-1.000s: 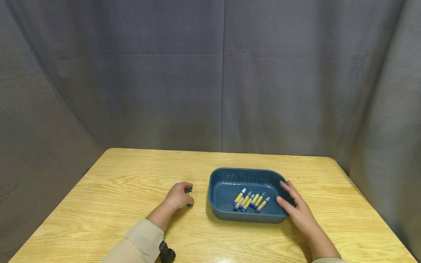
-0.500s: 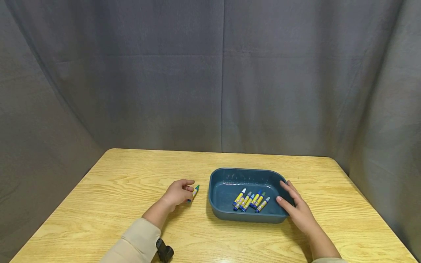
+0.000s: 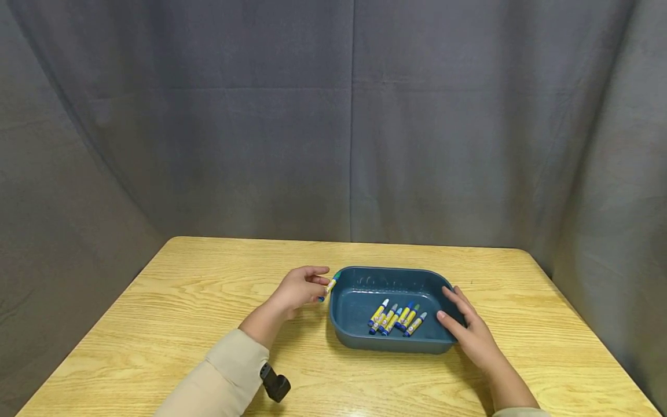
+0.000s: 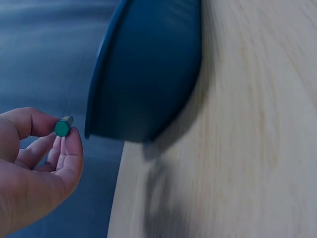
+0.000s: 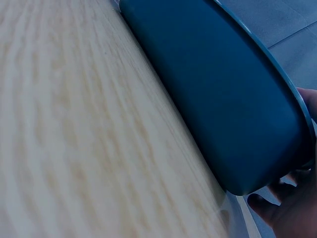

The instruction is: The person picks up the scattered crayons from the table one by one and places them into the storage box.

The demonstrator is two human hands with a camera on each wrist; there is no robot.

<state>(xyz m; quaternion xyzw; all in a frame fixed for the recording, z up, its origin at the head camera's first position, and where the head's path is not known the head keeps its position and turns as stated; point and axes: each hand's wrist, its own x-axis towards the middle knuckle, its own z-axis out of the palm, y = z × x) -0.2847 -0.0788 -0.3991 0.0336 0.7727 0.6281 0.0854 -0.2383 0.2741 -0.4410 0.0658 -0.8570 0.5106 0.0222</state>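
Observation:
My left hand pinches a green crayon with a yellow wrapper between thumb and fingertip. Its tip slants up beside the left rim of a dark blue rectangular bin. In the left wrist view, the flat green end of that crayon faces the camera, and the hand is off the table. Several crayons with yellow wrappers lie on the bin's floor. On the bin's right end, my right hand grips the rim, thumb over the inner side. In the right wrist view, other fingers curl under the outer wall.
The bin stands on a light wood-grain table. Grey curtains hang behind the table and at both sides. A black camera mount sits by my left sleeve.
My left hand has lifted the green crayon from the table and carried it right and away from me to the bin's left rim. The right hand has hardly moved.

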